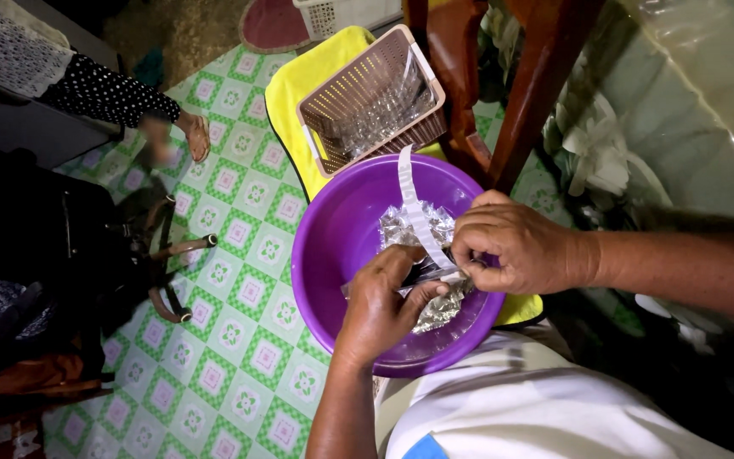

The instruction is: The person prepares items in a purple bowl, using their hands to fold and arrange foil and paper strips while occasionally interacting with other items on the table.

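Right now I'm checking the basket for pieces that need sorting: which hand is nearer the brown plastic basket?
Right. The right hand sits over the purple basin just below the brown plastic basket; the left hand is lower, near the basin's near rim, farther from it.

white strip [410,200] | narrow, flat, stood approx. upright w/ slight curl, lower end pinched btw. hands | shiny clear-silver wrappers [397,228] | crumpled, heaped in purple basin [333,246], partly hidden

Glossy plastic basin [333,246]; crinkled, seemingly foil packets [401,228].
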